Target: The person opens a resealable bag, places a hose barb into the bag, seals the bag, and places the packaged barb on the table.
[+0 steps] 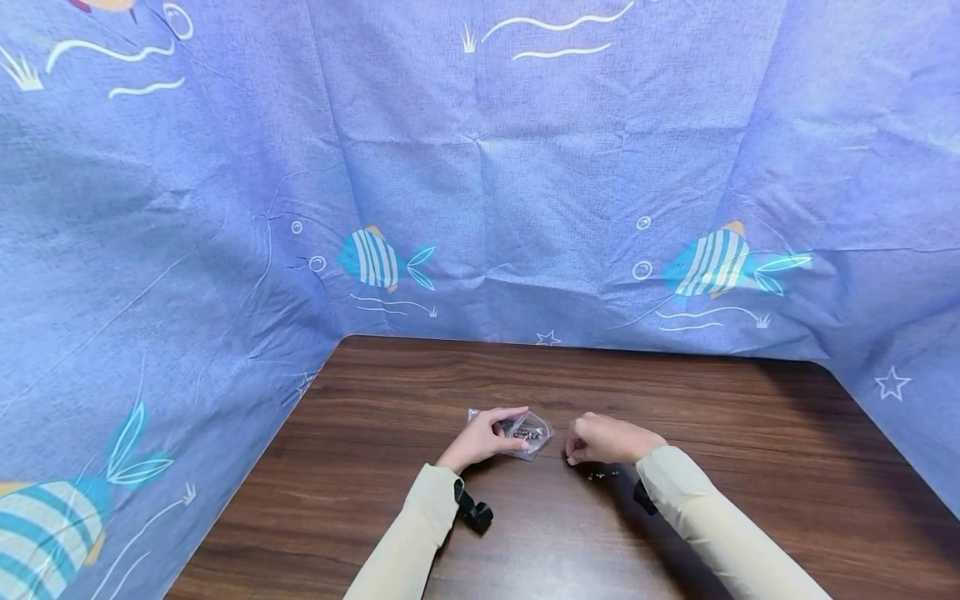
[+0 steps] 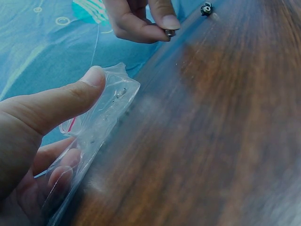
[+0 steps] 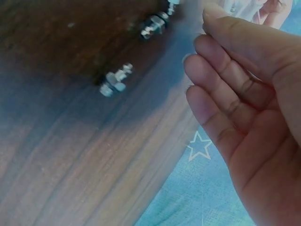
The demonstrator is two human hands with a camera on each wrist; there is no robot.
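My left hand (image 1: 483, 437) holds a clear plastic zip bag (image 1: 537, 423) above the table, thumb on one side and fingers on the other. Small metal pieces show inside the bag in the head and left wrist views. Just right of the bag is my right hand (image 1: 609, 438), its thumb and index finger pinching a small metal fitting (image 2: 170, 33). Its remaining fingers curl loosely. Below the right hand lie a few more small fittings; in the right wrist view one hex-bodied fitting (image 3: 115, 81) lies apart from another fitting (image 3: 154, 26).
The dark wood-grain table (image 1: 360, 400) extends around both hands. Behind it and at the sides hangs a blue cloth (image 1: 555, 208) printed with fish. A black strap mount (image 1: 474, 508) sits at the left wrist.
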